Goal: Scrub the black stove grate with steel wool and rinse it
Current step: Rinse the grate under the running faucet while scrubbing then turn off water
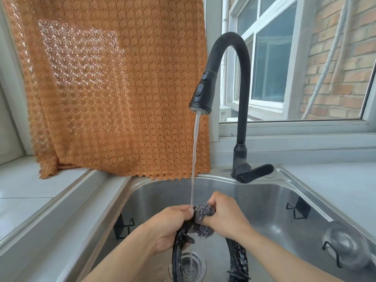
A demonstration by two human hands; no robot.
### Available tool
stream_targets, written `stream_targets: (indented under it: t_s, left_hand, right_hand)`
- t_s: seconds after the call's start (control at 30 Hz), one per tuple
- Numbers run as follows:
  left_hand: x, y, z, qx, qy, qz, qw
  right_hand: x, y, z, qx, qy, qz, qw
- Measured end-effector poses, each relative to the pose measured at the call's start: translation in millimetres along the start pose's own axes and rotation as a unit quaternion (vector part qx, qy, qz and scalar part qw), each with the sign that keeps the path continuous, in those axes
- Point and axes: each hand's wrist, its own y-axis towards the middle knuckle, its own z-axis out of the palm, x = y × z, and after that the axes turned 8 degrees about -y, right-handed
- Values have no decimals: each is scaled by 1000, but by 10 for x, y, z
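Over the steel sink (270, 192) I hold a round black stove grate (238, 255) upright; its ring runs down both sides of the drain. My left hand (168, 228) grips the grate's upper left part. My right hand (225, 216) grips a wad of grey steel wool (203, 213) pressed against the top of the grate. A thin stream of water (194, 159) falls from the black faucet (240, 82) onto my left fingers and the grate's top. The grate's top is hidden under my hands and the wool.
The drain strainer (189, 267) sits below the grate. An orange lace curtain (122, 88) hangs behind the sink's left side. The faucet lever (256, 173) points right. A clear glass lid (345, 243) leans in the sink's right corner. Pale counter (335, 186) flanks the sink.
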Motion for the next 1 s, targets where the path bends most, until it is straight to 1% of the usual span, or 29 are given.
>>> stream_targets:
  t_s: [0.2, 0.27, 0.33, 0.4, 0.5, 0.57, 0.67, 0.8, 0.93, 1.0]
  left_hand:
    - [6, 15, -27, -9, -4, 9, 1000]
    - [10, 31, -30, -6, -1, 6, 1000]
    - [14, 48, -28, -8, -3, 1, 1000]
    - [15, 53, -27, -15, -9, -4, 1000]
    - [17, 75, -25, -26, -12, -5, 1000]
    - [16, 98, -24, -30, -26, -25, 999]
    - [-10, 112, -31, -17, -67, -49, 996]
    - [-57, 82, -26, -8, -115, -34, 993]
    - [-94, 19, -4, 3, -109, -23, 994]
    - [-95, 30, -19, -2, -85, -19, 996]
  right_hand:
    - [-97, 89, -34, -13, -38, 91, 995]
    - [-120, 104, -40, -10, -22, 105, 994]
    - [-109, 96, -48, -9, -8, 99, 995]
    - [-65, 58, -75, -14, 11, 76, 997]
    - [41, -20, -100, -34, 50, 14, 998]
    - [114, -73, -95, -33, 79, -31, 996]
    - [190, -123, -75, 0, 88, -88, 992]
    - [235, -158, -111, 58, 83, -152, 983]
    - [245, -203, -155, 104, 83, -210, 969]
    - [227, -199, -186, 110, 77, -200, 971]
